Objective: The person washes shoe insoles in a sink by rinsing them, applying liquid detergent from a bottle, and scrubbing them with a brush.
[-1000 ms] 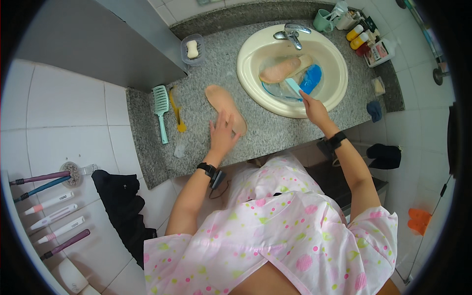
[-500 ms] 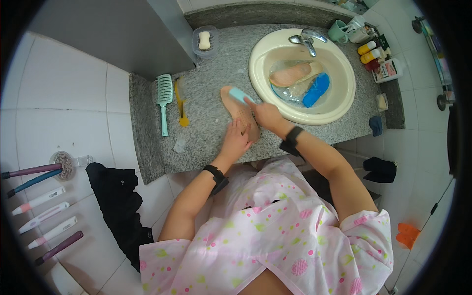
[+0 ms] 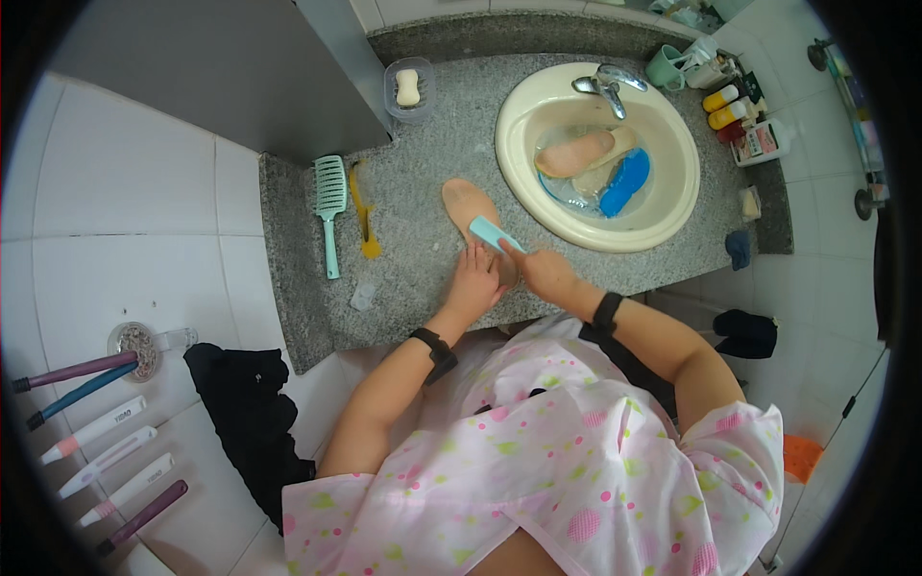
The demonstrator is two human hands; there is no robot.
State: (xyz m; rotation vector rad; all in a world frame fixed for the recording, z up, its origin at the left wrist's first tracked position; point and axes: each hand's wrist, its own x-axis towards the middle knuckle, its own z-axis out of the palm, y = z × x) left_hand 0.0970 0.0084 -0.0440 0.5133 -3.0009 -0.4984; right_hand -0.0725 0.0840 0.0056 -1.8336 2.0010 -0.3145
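Pose of left hand [image 3: 474,291]?

Palm down, forearm slanting inward, fingers slightly spread, pressing on beige insole [image 3: 467,199], flat on granite counter [image 3: 423,192] left of sink.

And right hand [image 3: 549,276]?

Forearm angled inward too, fingers closed around pale-blue brush [image 3: 492,233], laid across the insole's middle.

Containers?

Cream sink [image 3: 517,154], with water, tan insole [image 3: 574,152] and blue piece [image 3: 626,182] inside. Behind, clear dish [image 3: 424,109] with pale soap bar [image 3: 407,87].
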